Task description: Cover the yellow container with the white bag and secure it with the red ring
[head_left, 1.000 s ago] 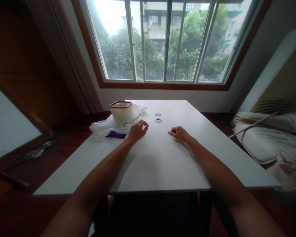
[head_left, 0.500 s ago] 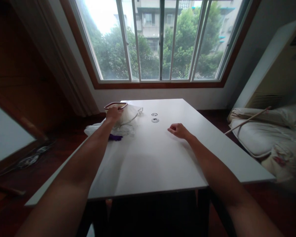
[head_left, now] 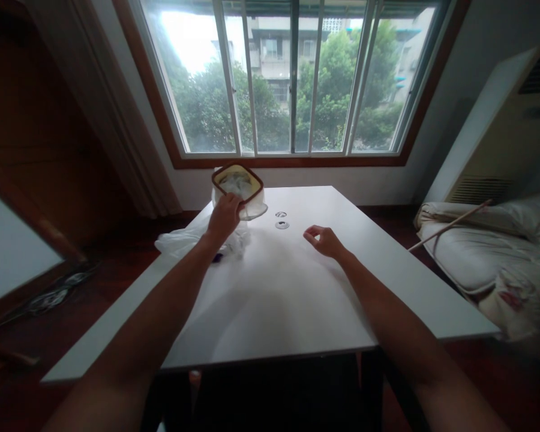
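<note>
My left hand (head_left: 225,217) grips the near rim of a small wastebasket (head_left: 258,200) with a pale body and a brown rim. The basket is tilted so that its mouth faces me, and crumpled whitish plastic (head_left: 236,183) shows inside. Under and beside my left forearm, a clear plastic bag (head_left: 175,241) lies on the white table (head_left: 270,306). A bit of dark purple material (head_left: 216,258) peeks out by the forearm, mostly covered. My right hand (head_left: 324,241) rests near the table's middle, fingers loosely bent, thumb and forefinger apart, holding nothing.
Two round cable-hole pieces (head_left: 282,225) sit on the table between my hands. A wide window (head_left: 292,90) is beyond it. To the right are bulky pale bedding (head_left: 459,240) with a thin stick (head_left: 450,225) and a tall appliance (head_left: 490,138). Cables (head_left: 54,295) lie on the left floor.
My left hand has lifted the wastebasket and brought it right, tipping its mouth toward me. The purple material is now more covered. My right hand has stayed in place, its fingers slightly more parted.
</note>
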### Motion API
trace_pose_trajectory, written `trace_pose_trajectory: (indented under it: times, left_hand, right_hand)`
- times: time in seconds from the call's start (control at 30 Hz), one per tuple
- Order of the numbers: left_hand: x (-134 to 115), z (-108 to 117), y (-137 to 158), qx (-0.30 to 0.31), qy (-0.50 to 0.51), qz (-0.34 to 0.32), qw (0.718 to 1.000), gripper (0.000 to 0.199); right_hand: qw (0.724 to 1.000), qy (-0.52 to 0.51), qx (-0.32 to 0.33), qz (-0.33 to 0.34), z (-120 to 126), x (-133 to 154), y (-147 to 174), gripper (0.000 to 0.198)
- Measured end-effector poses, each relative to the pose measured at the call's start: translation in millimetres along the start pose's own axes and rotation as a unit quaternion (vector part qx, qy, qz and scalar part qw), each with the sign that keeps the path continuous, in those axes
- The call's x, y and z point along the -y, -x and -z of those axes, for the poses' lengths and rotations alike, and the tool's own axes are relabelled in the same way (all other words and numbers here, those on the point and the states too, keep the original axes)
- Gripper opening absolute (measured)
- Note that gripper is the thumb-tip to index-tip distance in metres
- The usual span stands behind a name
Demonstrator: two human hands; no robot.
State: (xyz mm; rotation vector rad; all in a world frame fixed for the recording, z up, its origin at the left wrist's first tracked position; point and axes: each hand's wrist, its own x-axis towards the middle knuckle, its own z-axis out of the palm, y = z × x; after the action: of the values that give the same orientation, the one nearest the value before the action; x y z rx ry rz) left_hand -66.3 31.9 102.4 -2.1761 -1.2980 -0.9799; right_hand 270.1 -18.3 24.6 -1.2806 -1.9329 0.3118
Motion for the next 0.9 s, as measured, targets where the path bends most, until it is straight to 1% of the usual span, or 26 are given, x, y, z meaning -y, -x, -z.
trace_pose_trajectory:
  times: [0.1,0.17,0.23,0.3,0.5,0.67,0.8,0.87,0.9]
  left_hand:
    - [-38.3,2.6,14.3,0.012,0.015,-0.059,0.998,0.018]
    - [-58.2,0.2,25.3,0.024,0.021,-0.088,0.996,0.017]
    - [-72.3,-4.1,35.8,0.04,0.023,-0.112,0.993,0.017]
    - [-81.4,-9.0,44.1,0.054,0.032,-0.128,0.99,0.016]
    - [-94.2,-20.5,55.2,0.071,0.051,-0.168,0.982,0.017]
    - [-102.4,-25.1,59.9,0.092,0.063,-0.2,0.973,0.02]
    - [-106.5,-26.5,64.3,0.092,0.081,-0.196,0.973,0.021]
    - [-106.7,-26.5,67.2,0.073,0.091,-0.181,0.977,0.022]
    - [-106.2,-26.5,68.9,0.054,0.096,-0.165,0.98,0.025]
  right_hand:
    - [0.997,-0.06,-0.042,0.022,-2.8,11.7,1.8,0.038]
    - [0.994,-0.088,-0.059,0.028,-6.1,17.7,2.3,0.049]
    - [0.992,-0.107,-0.066,0.02,-10.1,21.1,2.5,0.056]
    - [0.991,-0.116,-0.071,0.003,-14.1,21.7,2.3,0.057]
    - [0.987,-0.14,-0.077,-0.034,-21.9,14.7,1.0,0.051]
    - [0.977,-0.18,-0.083,-0.074,-26.1,8.7,-1.3,0.054]
    - [0.97,-0.21,-0.079,-0.091,-26.9,6.6,-2.0,0.053]
    - [0.967,-0.223,-0.077,-0.1,-26.4,7.2,-2.3,0.05]
    - [0.964,-0.23,-0.079,-0.105,-26.0,7.9,-2.7,0.048]
